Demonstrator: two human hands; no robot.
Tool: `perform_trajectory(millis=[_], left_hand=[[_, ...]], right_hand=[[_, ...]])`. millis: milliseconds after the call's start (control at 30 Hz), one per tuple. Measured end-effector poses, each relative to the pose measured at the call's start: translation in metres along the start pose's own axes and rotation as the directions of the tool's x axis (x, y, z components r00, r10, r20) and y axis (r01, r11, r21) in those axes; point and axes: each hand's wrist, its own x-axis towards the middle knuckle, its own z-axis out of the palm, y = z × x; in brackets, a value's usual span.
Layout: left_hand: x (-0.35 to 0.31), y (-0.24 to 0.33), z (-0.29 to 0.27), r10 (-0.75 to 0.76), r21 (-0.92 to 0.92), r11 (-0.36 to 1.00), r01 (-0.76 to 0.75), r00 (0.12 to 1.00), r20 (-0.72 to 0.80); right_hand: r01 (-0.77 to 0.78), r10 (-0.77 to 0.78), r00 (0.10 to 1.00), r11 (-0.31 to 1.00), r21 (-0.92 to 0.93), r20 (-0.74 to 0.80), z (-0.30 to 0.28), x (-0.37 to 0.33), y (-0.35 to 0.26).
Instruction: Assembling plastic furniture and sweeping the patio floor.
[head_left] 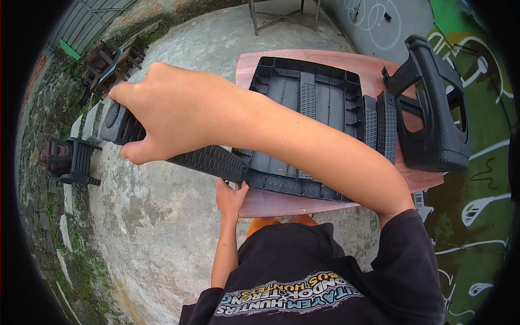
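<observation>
My right arm reaches across to the left, and my right hand (173, 111) is closed round the raised end of a black plastic leg (214, 162) with a woven texture. The leg's other end meets the near left corner of a black plastic panel (295, 185), which lies underside up with ribs and raised walls showing. At that corner, my left hand (231, 197) grips the joint from below, thumb and fingers partly hidden by the leg. My right forearm covers part of the panel.
The panel rests on a reddish wood-look table (374, 67). Two textured black bars (386, 124) lie right of it, beside a large black plastic frame with openings (441, 149). Stacked dark chairs (73, 160) stand at the left on concrete. A painted wall (487, 179) rises at the right.
</observation>
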Motion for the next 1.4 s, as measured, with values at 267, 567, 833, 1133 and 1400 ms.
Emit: perform_trajectory(millis=[267, 567, 833, 1133, 1400], left_hand=[[-0.001, 0.003, 0.001, -0.051, 0.102, 0.994, 0.050, 0.999, 0.015], [0.013, 0.012, -0.005, -0.005, 0.009, 1.000, 0.005, 0.996, 0.085], [0.006, 0.006, -0.001, -0.040, 0.036, 0.999, 0.039, 0.999, 0.025], [0.014, 0.023, -0.038, 0.194, -0.225, 0.955, -0.195, 0.981, -0.027], [0.027, 0.033, -0.079, 0.135, -0.388, 0.918, -0.079, 0.984, 0.119]], right_hand=[[-0.083, 0.090, 0.984, 0.995, 0.048, -0.151, -0.017, -0.020, 0.034], [-0.105, 0.104, 0.992, 0.994, 0.010, 0.070, -0.026, -0.008, 0.033], [-0.019, 0.026, 0.997, 0.995, -0.093, 0.074, -0.012, 0.007, 0.027], [-0.016, -0.013, 0.998, 0.901, 0.434, 0.065, -0.031, 0.047, 0.025], [0.080, -0.104, 0.995, 0.789, 0.609, 0.004, -0.006, 0.058, -0.002]])
